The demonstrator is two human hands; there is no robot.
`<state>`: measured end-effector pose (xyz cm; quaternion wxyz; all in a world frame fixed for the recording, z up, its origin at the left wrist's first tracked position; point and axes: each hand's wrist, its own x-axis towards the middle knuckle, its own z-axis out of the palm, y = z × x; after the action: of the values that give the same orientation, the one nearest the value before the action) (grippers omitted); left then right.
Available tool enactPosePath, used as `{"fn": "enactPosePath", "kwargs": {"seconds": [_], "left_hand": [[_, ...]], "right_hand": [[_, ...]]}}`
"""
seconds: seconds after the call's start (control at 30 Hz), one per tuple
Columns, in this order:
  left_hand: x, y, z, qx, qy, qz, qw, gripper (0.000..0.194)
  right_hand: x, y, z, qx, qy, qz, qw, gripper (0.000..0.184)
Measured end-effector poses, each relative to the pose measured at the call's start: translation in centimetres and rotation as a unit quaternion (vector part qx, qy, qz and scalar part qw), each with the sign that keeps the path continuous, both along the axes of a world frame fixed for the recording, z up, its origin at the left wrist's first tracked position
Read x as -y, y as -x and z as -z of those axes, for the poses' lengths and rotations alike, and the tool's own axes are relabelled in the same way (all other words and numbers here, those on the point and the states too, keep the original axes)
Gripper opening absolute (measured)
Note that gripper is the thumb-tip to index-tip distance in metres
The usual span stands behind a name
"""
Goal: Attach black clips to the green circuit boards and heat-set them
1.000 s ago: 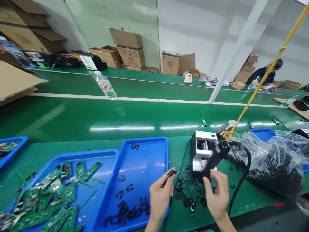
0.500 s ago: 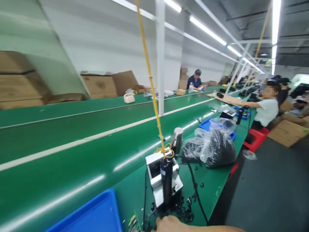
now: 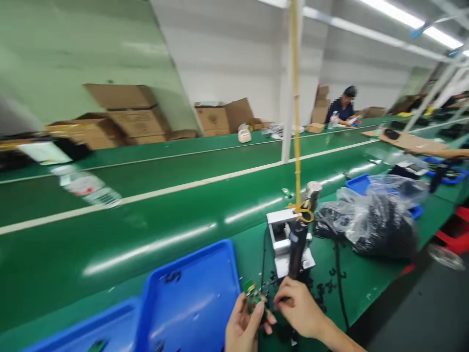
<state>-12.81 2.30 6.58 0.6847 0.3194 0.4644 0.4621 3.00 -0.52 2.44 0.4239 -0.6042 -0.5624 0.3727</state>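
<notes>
My left hand pinches a small green circuit board low in the view. My right hand is next to the board, its fingers closed around the lower end of a black corded handheld tool. That tool hangs tilted from a yellow cord, just in front of a silver bench device. Loose black plastic clips are scattered on the green bench around my hands. Whether my right fingers also touch the board is hidden.
A blue tray lies left of my hands, and a clear bag of black parts lies to the right. A steel cylinder stands behind the device. A green conveyor belt runs behind the bench. A person sits far across it.
My view has swung down and left again, bringing both hands into sight. My left hand now shows a green board, and the black tool tilts toward my right hand.
</notes>
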Motion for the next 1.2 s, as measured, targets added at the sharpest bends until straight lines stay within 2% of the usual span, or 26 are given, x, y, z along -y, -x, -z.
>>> {"fn": "enactPosePath", "kwargs": {"seconds": [0.1, 0.2, 0.3, 0.47, 0.67, 0.8, 1.0, 1.2], "left_hand": [[0.6, -0.3, -0.2, -0.033, -0.015, 0.006, 0.999, 0.053], [1.5, -0.6, -0.3, -0.097, -0.043, -0.002, 0.994, 0.051], [2.3, -0.7, -0.3, -0.14, -0.059, -0.02, 0.988, 0.052], [2.8, -0.6, 0.2, -0.17, -0.068, -0.06, 0.981, 0.054], [2.8, -0.7, 0.8, -0.171, -0.078, -0.053, 0.981, 0.048], [2.6, -1.1, 0.7, -0.151, -0.08, -0.042, 0.984, 0.047], [2.5, -1.4, 0.6, -0.165, -0.083, -0.04, 0.982, 0.052], [2.3, -1.3, 1.3, -0.192, -0.116, -0.017, 0.974, 0.055]], "right_hand": [[0.1, 0.2, -0.4, -0.09, 0.023, 0.042, 0.995, 0.014], [-0.3, 0.9, -1.2, -0.16, 0.022, 0.055, 0.985, 0.026], [-0.9, 1.7, -2.5, -0.204, -0.01, 0.064, 0.977, 0.035], [-2.3, 2.4, -4.0, -0.253, -0.022, 0.059, 0.965, 0.03], [-3.4, 2.7, -4.9, -0.319, 0.007, 0.056, 0.946, 0.032], [-3.7, 3.3, -5.4, -0.372, 0.037, 0.035, 0.927, 0.036], [-3.8, 3.7, -5.6, -0.497, 0.115, 0.025, 0.86, 0.039], [-3.9, 3.6, -5.6, -0.523, 0.139, 0.012, 0.841, 0.041]]}}
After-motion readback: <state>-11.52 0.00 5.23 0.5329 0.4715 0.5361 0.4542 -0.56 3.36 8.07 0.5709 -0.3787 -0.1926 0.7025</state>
